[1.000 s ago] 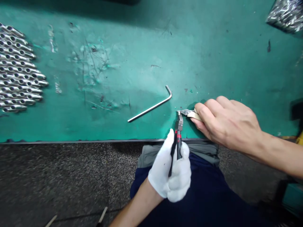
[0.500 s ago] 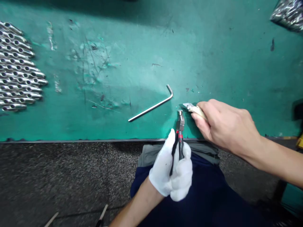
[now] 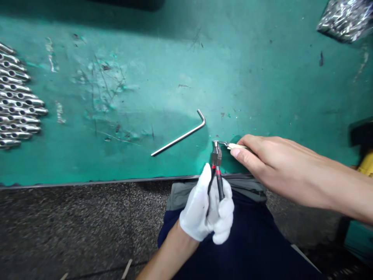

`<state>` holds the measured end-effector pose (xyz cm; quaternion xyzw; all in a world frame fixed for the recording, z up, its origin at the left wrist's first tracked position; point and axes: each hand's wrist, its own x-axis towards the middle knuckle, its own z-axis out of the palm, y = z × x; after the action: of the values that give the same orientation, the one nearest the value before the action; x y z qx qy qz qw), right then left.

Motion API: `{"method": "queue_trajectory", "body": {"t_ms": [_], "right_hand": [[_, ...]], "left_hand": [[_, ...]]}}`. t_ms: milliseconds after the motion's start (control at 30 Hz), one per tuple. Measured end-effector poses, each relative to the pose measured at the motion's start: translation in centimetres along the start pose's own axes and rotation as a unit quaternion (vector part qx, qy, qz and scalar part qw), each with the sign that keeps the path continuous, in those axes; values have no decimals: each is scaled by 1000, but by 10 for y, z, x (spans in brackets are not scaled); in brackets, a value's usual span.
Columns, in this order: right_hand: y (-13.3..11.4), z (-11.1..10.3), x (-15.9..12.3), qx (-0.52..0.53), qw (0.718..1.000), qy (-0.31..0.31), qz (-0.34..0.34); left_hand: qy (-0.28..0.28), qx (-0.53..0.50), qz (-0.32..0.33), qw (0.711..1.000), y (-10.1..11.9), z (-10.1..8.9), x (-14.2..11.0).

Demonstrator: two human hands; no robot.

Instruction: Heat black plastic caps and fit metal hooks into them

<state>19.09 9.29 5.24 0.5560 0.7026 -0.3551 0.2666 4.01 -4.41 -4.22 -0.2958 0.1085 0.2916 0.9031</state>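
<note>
Red-banded pliers (image 3: 217, 163) upright, nose just above the front edge of a green workbench (image 3: 247, 77); curled tightly around the handles, a white-gloved left hand (image 3: 205, 206); just right of the pliers, a bare right hand (image 3: 271, 165), thumb and finger pinched on a small pale metal-tipped piece (image 3: 236, 146), tip touching the pliers' nose; up-left of the pliers, a hex key (image 3: 177, 133); far left of them, stacked metal tubes (image 3: 20, 105).

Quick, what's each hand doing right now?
Left hand: closed, gripping red-banded pliers.
Right hand: closed, pinching a pale-handled metal-tipped tool.
</note>
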Motion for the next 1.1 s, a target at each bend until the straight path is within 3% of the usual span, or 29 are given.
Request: {"method": "queue_trajectory", "body": {"t_ms": [200, 500, 900, 1100], "right_hand": [[-5, 17, -8, -85, 991, 93, -41], [4, 37, -7, -215, 947, 223, -88], [7, 41, 2, -291, 910, 265, -130], [14, 44, 5, -298, 904, 267, -152]], "left_hand": [[-6, -13, -27, 1000, 1, -1, 0], [-40, -29, -53, 997, 7, -2, -1], [-35, -72, -39, 996, 5, 3, -6], [-56, -101, -72, 991, 8, 7, -7]]}}
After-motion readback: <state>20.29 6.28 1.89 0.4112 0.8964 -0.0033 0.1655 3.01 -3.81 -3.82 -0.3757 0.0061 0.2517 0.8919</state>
